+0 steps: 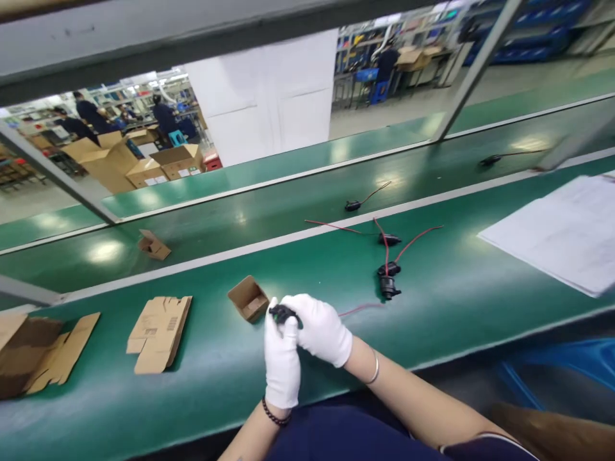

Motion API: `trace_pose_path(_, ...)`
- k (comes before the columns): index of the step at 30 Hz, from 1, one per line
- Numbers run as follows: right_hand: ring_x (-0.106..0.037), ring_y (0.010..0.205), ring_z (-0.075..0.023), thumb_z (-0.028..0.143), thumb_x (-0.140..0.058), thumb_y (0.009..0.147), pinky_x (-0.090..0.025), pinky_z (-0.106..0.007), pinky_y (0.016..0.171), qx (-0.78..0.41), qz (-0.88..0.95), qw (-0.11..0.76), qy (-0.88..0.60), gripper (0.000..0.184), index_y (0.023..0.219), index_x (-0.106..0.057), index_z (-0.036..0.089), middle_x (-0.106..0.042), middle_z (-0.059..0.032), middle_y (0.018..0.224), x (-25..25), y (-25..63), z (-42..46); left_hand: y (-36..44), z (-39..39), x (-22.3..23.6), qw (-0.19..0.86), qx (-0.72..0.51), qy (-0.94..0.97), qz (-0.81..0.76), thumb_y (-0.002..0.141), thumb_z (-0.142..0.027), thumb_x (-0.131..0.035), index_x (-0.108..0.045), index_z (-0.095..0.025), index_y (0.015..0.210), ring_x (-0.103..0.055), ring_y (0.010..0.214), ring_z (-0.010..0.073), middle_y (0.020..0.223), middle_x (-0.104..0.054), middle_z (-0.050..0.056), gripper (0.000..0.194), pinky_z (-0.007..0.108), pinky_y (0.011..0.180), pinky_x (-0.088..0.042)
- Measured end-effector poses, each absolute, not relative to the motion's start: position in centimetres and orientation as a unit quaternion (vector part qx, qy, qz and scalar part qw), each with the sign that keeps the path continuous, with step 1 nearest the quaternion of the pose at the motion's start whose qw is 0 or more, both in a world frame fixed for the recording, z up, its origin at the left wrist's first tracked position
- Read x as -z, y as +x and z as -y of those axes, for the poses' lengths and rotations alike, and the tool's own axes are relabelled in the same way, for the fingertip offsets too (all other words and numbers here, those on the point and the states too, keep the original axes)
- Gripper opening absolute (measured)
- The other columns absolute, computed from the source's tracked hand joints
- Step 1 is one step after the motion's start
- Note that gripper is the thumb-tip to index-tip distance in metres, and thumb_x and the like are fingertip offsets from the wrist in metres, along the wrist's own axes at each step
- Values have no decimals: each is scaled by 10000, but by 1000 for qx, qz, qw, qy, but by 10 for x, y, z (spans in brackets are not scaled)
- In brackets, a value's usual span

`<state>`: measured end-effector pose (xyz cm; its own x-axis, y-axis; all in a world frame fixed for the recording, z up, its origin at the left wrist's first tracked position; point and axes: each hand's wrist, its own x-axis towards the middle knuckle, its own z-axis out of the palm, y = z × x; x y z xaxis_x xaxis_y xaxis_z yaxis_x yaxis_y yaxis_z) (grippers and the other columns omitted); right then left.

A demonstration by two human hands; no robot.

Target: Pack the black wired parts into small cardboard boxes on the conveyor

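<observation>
Both my hands wear white gloves and meet over the green bench (432, 320). My left hand (281, 362) and my right hand (321, 330) together pinch a small black part (282, 313) whose red wire (360, 308) trails off to the right. A small open cardboard box (248, 298) lies tipped on its side just left of my hands. Two more black parts with red wires (388, 280) rest on the bench to the right of my hands.
A flattened carton (158, 333) and more folded cardboard (33, 352) lie to the left. White paper sheets (562, 234) cover the right side. Beyond a white strip, the conveyor belt (288, 205) carries a small box (154, 246) and wired parts (353, 205). People work among cartons far behind.
</observation>
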<state>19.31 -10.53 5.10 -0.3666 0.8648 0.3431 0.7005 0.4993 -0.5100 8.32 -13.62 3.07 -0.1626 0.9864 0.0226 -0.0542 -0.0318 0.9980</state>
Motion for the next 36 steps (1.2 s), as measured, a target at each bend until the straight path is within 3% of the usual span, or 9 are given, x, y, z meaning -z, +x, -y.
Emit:
trace_pose_path(3, -598, 1002, -218, 402, -557, 832, -503, -316, 784, -149, 847, 258, -441, 516, 1299, -470, 201, -603, -104, 1175, -64, 193, 112, 74, 128, -42, 529, -584, 387, -478, 894, -400, -392, -372, -220, 1308, -501, 1208, 235, 1323, -488, 122, 452, 371, 957, -476)
trace_pose_path(5, -600, 1011, -206, 379, -532, 857, -497, -303, 782, -142, 872, 236, -406, 477, 1305, -465, 230, -593, -86, 1209, -73, 203, 114, 66, 129, -48, 586, -570, 368, -443, 890, -366, -366, -345, -220, 1318, -526, 1171, 229, 1279, -511, 123, 453, 368, 907, -501)
trace_pose_path(10, -613, 705, -137, 247, -412, 928, -394, -236, 576, -80, 922, 200, -321, 229, 1028, -617, 237, -676, -15, 867, -83, 223, 113, 61, 141, -48, 658, -515, 348, -426, 871, -335, -380, -296, -183, 1359, -601, 975, 182, 1035, -589, 83, 518, 348, 858, -495)
trace_pose_path(13, -551, 587, -127, 230, -391, 931, -295, -251, 505, -22, 942, 182, -281, 239, 920, -630, 220, -634, -5, 711, -84, 228, 114, 59, 145, -45, 612, -478, 430, -461, 831, -359, -515, -314, -189, 1364, -596, 924, 175, 1002, -598, 64, 594, 346, 866, -481)
trace_pose_path(18, -455, 500, -114, 182, -353, 923, -206, -276, 477, 44, 939, 144, -310, 285, 817, -616, 206, -582, -7, 644, -94, 245, 115, 46, 147, -43, 450, -432, 537, -568, 773, -335, -616, -370, -217, 1349, -590, 1001, 202, 1105, -621, 66, 638, 380, 934, -449)
trace_pose_path(26, -558, 623, -115, 325, -435, 926, -329, -249, 576, 22, 919, 245, -309, 224, 993, -640, 263, -683, -6, 821, -100, 243, 108, 50, 151, -59, 503, -263, 651, -505, 616, -345, -751, -587, -236, 1128, -614, 855, 213, 960, -668, 7, 549, 334, 810, -495)
trace_pose_path(31, -605, 723, -141, 343, -432, 926, -407, -242, 637, -48, 872, 288, -393, 264, 926, -665, 218, -684, -36, 847, -74, 222, 102, 56, 157, -63, 467, -322, 611, -552, 681, -255, -633, -350, -195, 1350, -536, 606, 124, 737, -582, -38, 729, 273, 659, -488)
trace_pose_path(34, -612, 723, -146, 271, -411, 928, -420, -243, 630, -71, 877, 277, -387, 258, 988, -654, 210, -687, -37, 856, -60, 214, 104, 51, 157, -58, 412, -437, 582, -549, 707, -232, -593, -483, -193, 1191, -581, 771, 148, 866, -591, 12, 498, 316, 803, -484)
trace_pose_path(36, -611, 698, -150, 217, -403, 919, -415, -247, 607, -71, 886, 270, -370, 268, 1045, -640, 207, -689, -31, 844, -51, 211, 109, 44, 155, -54, 373, -507, 563, -535, 724, -256, -595, -549, -195, 992, -560, 1005, 197, 1071, -568, 63, 278, 364, 944, -425)
